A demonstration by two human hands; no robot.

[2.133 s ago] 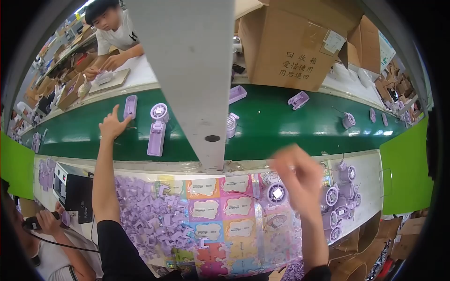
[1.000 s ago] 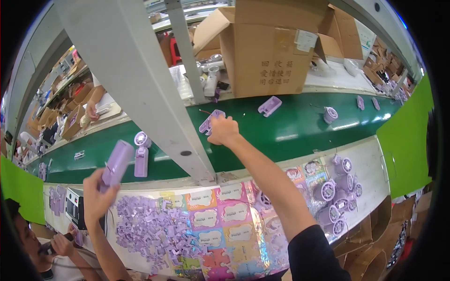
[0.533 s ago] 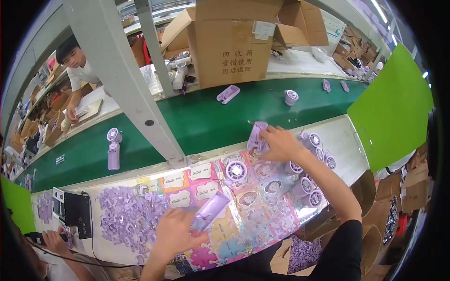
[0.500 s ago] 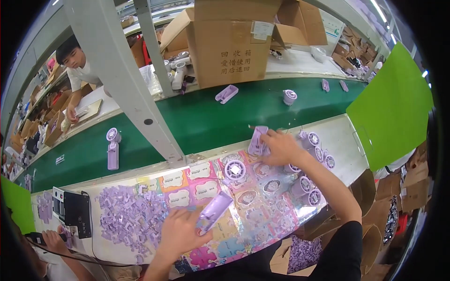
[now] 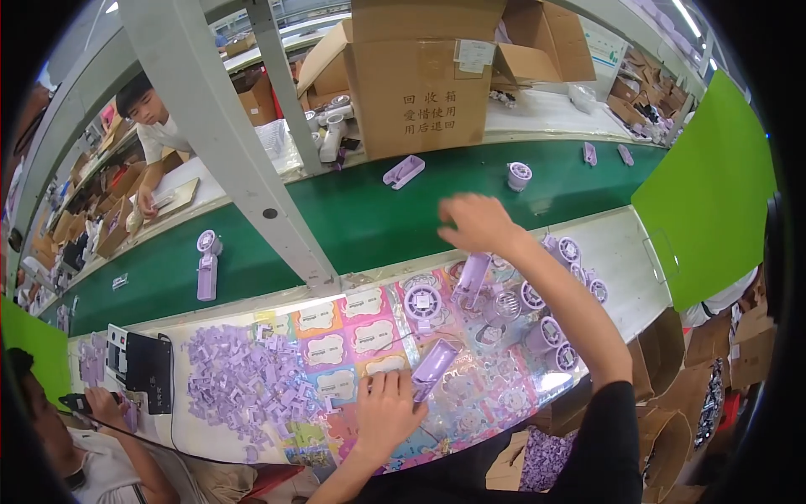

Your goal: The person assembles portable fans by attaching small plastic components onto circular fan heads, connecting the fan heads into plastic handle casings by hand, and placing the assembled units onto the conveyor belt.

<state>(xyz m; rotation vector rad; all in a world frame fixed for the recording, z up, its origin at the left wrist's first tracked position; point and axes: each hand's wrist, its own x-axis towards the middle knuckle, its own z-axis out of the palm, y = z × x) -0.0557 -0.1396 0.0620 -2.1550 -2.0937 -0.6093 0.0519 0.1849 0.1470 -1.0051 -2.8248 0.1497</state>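
Note:
My left hand rests low on the colourful patterned mat, its thumb and forefinger pinching the near end of a purple fan handle that lies slanted on the mat. My right hand hovers above the near edge of the green belt, fingers spread and blurred, holding nothing. Just below its wrist a second purple handle shell lies on the mat beside a round purple fan head.
The belt carries an assembled purple fan, a handle shell and a round head. A heap of small purple parts lies left, several fan heads right. A white post, cardboard box, people.
My right hand let go of its purple shell on the mat and lifted toward the belt. My left hand brought its handle down onto the mat, after both reached to the belt earlier.

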